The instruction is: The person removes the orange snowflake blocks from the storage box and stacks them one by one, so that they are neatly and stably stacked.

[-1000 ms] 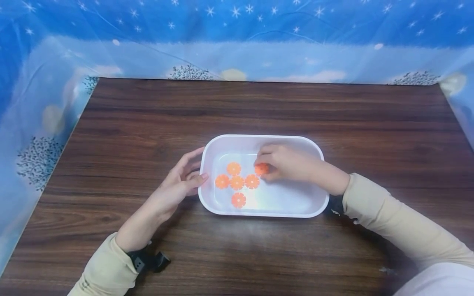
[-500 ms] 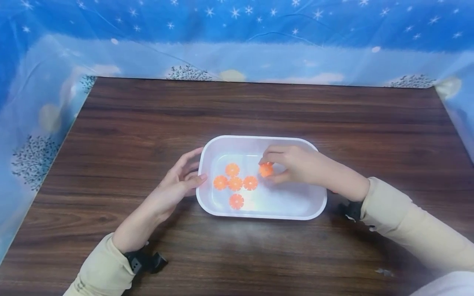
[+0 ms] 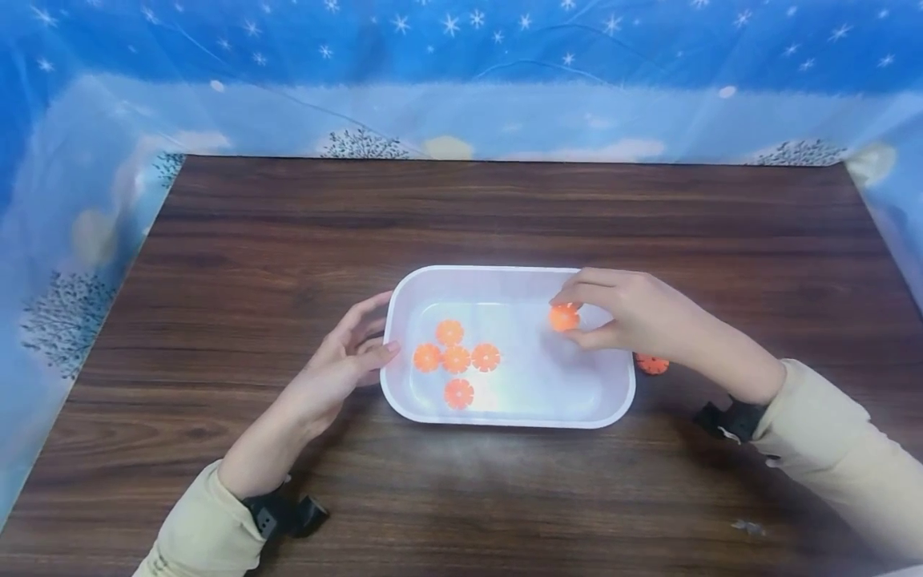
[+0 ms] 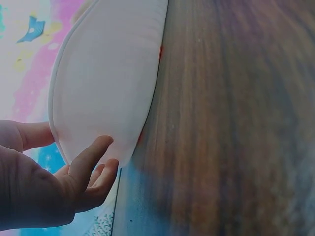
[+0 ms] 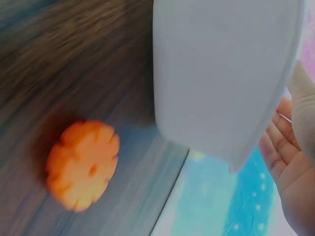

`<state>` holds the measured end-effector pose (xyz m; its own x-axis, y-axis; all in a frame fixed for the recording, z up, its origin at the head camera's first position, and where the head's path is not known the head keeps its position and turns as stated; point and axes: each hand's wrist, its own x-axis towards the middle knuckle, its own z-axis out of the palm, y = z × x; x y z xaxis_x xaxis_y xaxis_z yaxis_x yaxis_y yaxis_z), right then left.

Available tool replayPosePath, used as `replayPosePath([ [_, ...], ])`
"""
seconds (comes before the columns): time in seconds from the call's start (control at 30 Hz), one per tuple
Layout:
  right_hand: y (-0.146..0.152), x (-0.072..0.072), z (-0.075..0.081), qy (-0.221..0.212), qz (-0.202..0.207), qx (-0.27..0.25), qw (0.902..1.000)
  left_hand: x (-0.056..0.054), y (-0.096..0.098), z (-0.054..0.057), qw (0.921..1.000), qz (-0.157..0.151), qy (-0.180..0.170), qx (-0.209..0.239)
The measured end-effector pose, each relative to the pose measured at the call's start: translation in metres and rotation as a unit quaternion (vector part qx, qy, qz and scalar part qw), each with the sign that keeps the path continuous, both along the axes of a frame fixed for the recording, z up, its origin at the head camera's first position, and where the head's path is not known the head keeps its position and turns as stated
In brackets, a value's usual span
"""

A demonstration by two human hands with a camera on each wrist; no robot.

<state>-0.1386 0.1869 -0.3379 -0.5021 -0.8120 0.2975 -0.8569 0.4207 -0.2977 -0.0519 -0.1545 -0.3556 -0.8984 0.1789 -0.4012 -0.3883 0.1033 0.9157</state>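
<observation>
In the head view, a white plastic tub (image 3: 526, 393) with rounded corners sits on the table. Several orange notched discs (image 3: 456, 358) lie on the left half of its floor, most of them grouped together. My left hand (image 3: 339, 377) holds the tub's left end, thumb over the rim and fingers against the outer wall, as the left wrist view also shows. Over the tub's right part, my right hand (image 3: 627, 308) pinches an orange notched disc (image 3: 565, 317) between thumb and fingers. In the right wrist view that pinched disc is hidden behind the tub wall.
Outside the tub's right end, another orange notched disc (image 3: 652, 365) lies on the dark wood table (image 3: 433, 208). A small greyish scrap (image 3: 748, 527) rests near the front right. Blue patterned cloth (image 3: 461, 72) hangs behind and beside the table.
My right hand has lifted the pinched disc away from the others and carried it right, toward the tub's right end. The disc outside the tub has come into sight. My left hand stays put.
</observation>
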Motion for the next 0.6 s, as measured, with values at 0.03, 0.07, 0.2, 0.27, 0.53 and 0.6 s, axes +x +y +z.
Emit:
replayPosePath([
  [0.03, 0.004, 0.0, 0.001, 0.006, -0.004, -0.004, 1.0, 0.0, 0.0, 0.0, 1.0, 0.0, 0.0, 0.001],
  [0.07, 0.008, 0.001, 0.002, 0.01, -0.008, -0.008, 0.9999, -0.001, 0.0, 0.0, 1.0, 0.0, 0.0, 0.002],
  [0.2, 0.025, 0.004, 0.006, 0.014, -0.016, -0.025, 0.9995, -0.001, 0.001, 0.0, 1.0, 0.002, 0.0, 0.0],
  [0.27, 0.033, 0.005, 0.008, 0.015, -0.013, -0.036, 0.9992, -0.001, 0.001, 0.001, 1.0, 0.003, 0.0, 0.0],
  [0.53, 0.057, 0.016, 0.008, 0.011, -0.043, -0.032, 0.9985, -0.001, 0.002, 0.004, 0.9999, -0.004, 0.001, -0.012],
  [0.6, 0.063, 0.019, 0.006, 0.004, -0.059, -0.022, 0.998, -0.001, 0.002, 0.005, 0.9999, -0.006, 0.001, -0.015],
])
